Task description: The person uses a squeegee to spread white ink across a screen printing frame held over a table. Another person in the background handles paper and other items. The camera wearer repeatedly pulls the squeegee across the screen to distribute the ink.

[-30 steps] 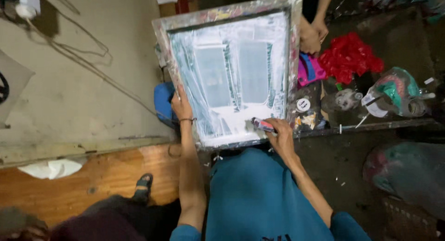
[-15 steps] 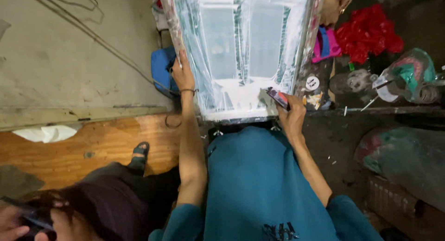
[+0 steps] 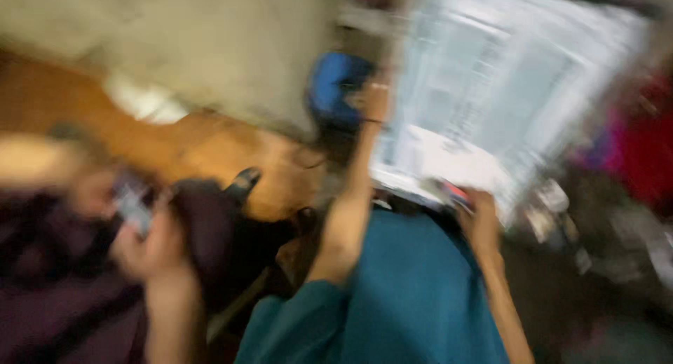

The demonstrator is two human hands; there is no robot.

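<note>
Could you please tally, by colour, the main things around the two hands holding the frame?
White: 1, the screen frame.
Blue: 1, a rounded object by the left hand.
Red: 1, a blurred heap.
Total: 3.

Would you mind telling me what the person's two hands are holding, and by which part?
Both hold the framed printing screen: the left hand on its left edge, the right hand at its near edge, apparently around a small reddish object, too blurred to identify.
</note>
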